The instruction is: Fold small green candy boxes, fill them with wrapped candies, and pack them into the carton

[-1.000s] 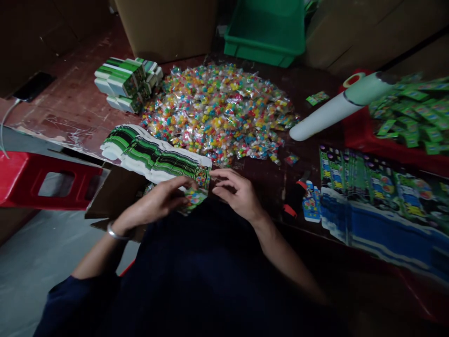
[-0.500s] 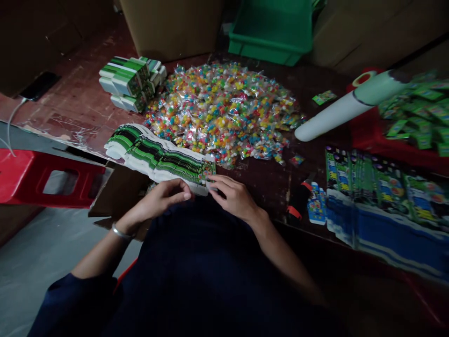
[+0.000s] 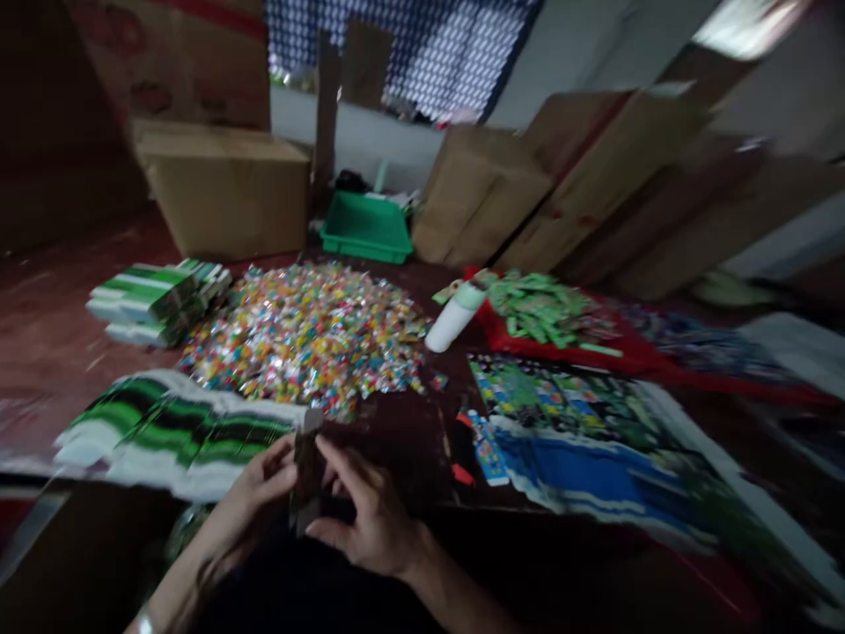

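Observation:
A small printed carton with pale end flaps is held up between my two hands; motion blurs its print. My left hand grips its left side, thumb and fingers closed on it. On the other side, my right hand has its index finger at the upper part and its thumb near the lower end. Just beyond my left hand lies a long fanned row of flat green and white cartons. Behind them spreads a heap of small clear bags of colourful candy.
Stacked green-white packs stand at the left, with a green tray behind the heap. A white bottle, a red-black cutter and blue printed sheets lie to the right. Cardboard boxes line the back.
My hands have lifted a carton off the right end of the fanned row and now hold it upright between them. The view has tilted up and turned right.

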Demonstrator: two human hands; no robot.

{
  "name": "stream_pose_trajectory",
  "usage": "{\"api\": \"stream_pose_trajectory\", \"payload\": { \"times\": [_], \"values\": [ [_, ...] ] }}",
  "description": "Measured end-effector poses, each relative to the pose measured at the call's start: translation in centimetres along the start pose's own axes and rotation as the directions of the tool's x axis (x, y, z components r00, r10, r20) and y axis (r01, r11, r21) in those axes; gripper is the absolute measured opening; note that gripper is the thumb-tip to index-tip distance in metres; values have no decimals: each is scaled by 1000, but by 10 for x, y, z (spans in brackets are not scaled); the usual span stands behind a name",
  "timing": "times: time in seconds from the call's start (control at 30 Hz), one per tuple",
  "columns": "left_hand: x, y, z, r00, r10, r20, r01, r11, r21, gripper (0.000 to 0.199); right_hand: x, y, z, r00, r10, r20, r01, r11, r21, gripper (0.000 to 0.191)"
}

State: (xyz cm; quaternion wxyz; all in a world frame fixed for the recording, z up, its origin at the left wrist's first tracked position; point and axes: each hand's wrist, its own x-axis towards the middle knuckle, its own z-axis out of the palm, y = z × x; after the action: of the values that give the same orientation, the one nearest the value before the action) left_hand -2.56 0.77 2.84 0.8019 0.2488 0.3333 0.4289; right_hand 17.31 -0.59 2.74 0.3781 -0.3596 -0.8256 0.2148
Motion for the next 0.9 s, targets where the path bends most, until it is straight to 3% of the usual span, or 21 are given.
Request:
{"api": "stream_pose_trajectory", "payload": {
  "times": [0.07, 0.2, 0.27, 0.33, 0.4, 0.5, 0.57, 0.7, 0.8, 0.9],
  "values": [
    [0, 0, -5, 999, -13, 37, 9, 994, 105, 56, 7, 3, -6, 992, 97, 84, -100, 994, 33, 84],
    [-7, 4, -6, 994, -39, 99, 2, 939, 343, 59, 17, -1, -22, 929, 299, 216, -332, 933, 139, 57],
    [-11, 8, -4, 989, -81, 127, 13, 885, 465, 59, 19, -3, -29, 900, 316, 300, -385, 900, 207, 40],
    [-11, 10, -3, 983, -133, 127, 42, 834, 550, 55, 19, -3, -33, 880, 301, 366, -402, 884, 240, 37],
    [-9, 12, -5, 988, -125, 88, 49, 806, 590, 51, 19, -2, -31, 894, 336, 295, -415, 871, 264, 38],
    [-3, 10, -11, 998, 9, -60, 26, 834, 552, 54, 17, -3, -19, 908, 419, 6, -397, 854, 336, 41],
    [1, 4, -15, 980, 99, -172, -1, 870, 494, 55, 16, -4, -9, 901, 425, -87, -365, 850, 381, 44],
    [5, -14, -20, 912, 284, -297, -87, 840, 535, 51, 15, -2, 13, 873, 464, -153, -354, 817, 455, 23],
    [5, -28, -17, 827, 426, -367, -113, 765, 634, 56, 15, 4, 26, 837, 506, -209, -355, 792, 496, 29],
    [2, -36, -8, 737, 560, -378, -205, 719, 664, 74, 14, 11, 35, 819, 504, -274, -300, 783, 544, 32]
  ]
}}
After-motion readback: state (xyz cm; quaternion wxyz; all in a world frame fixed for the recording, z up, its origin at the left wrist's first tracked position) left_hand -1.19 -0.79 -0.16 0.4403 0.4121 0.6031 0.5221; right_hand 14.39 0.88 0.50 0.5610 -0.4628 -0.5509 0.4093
